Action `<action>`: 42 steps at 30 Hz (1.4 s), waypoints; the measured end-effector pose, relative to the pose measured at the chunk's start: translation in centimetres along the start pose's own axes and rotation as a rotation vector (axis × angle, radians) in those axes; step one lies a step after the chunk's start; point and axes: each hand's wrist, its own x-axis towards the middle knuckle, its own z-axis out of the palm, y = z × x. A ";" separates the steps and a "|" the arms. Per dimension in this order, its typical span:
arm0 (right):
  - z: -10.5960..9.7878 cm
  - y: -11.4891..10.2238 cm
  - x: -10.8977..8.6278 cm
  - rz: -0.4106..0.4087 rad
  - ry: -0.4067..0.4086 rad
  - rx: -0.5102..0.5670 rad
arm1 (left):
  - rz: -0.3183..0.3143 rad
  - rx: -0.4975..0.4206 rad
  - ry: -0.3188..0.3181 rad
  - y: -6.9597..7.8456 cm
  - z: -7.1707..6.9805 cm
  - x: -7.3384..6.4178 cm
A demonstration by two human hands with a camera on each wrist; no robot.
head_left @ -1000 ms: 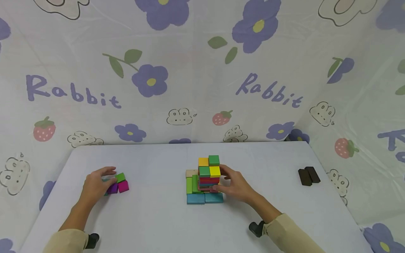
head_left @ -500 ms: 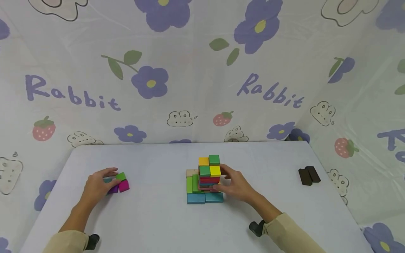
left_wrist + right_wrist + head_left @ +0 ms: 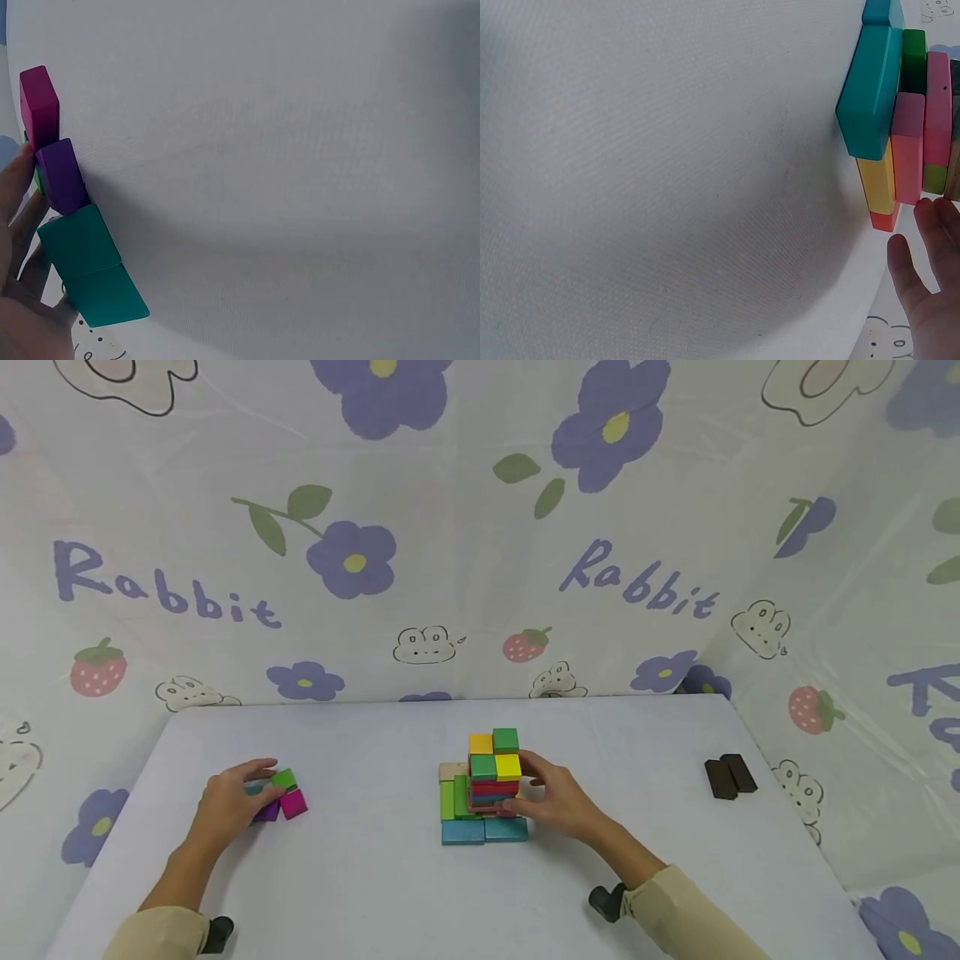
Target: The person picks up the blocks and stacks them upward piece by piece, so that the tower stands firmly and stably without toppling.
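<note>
In the middle of the table, small green and yellow blocks (image 3: 483, 767) top a tower of coloured wooden blocks. Blue blocks (image 3: 462, 832) lie flat along its front base. My right hand (image 3: 557, 797) holds the tower's right side, thumb at the front and fingers reaching behind, fingertips partly hidden. On the left, my left hand (image 3: 231, 795) pinches a green cube (image 3: 283, 779). Beside it sit a magenta block (image 3: 293, 803) and a purple block (image 3: 64, 176). Two teal blocks (image 3: 79, 240) lie under the left fingers, mostly hidden in the head view.
Two dark brown blocks (image 3: 722, 778) lie at the far right of the white table (image 3: 360, 877). A patterned cloth (image 3: 450, 543) hangs behind and along the sides. Black wrist devices (image 3: 217, 935) sit at both cuffs.
My left thumb has slid right onto the green cube, which has shifted slightly apart from the magenta block. My right hand and the tower stay put.
</note>
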 end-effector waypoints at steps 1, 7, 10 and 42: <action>0.0 0.0 0.0 0.000 0.000 -0.002 | 0.007 0.005 0.003 0.0 0.0 0.0; 0.1 -0.1 -0.1 0.013 0.002 -0.012 | 0.069 0.012 0.056 0.4 0.6 -0.2; 0.1 -0.2 -0.2 0.020 0.002 -0.015 | 0.122 -0.010 0.104 0.9 1.2 0.0; 0.0 0.1 -0.4 0.001 -0.006 -0.011 | 0.662 -0.142 0.040 22.5 5.5 -0.3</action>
